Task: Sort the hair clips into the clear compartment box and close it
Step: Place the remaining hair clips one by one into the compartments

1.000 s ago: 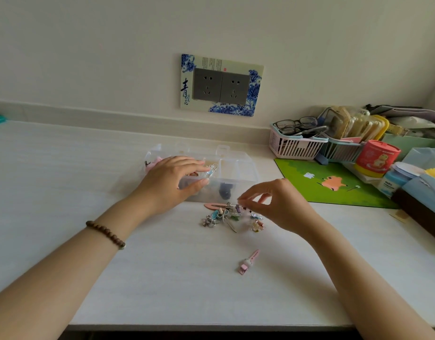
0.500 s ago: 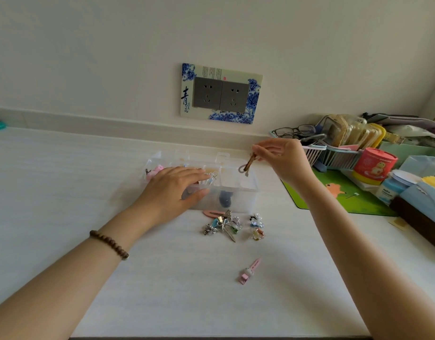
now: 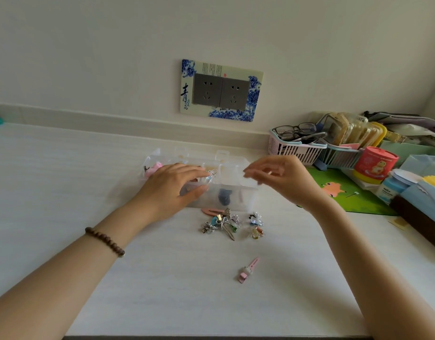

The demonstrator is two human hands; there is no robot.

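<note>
Clear compartment box is sitting open on the white desk as my left hand is pressing flat on it, grip released; my right hand is hovering empty-fingered above its right end, loose hair clips lying just before it.

Our left hand lies flat, palm down, fingers stretched forward, with a bead band on the wrist. Our right hand is lifted up, fingers loosely spread and curled, its grip holding nothing.
</note>
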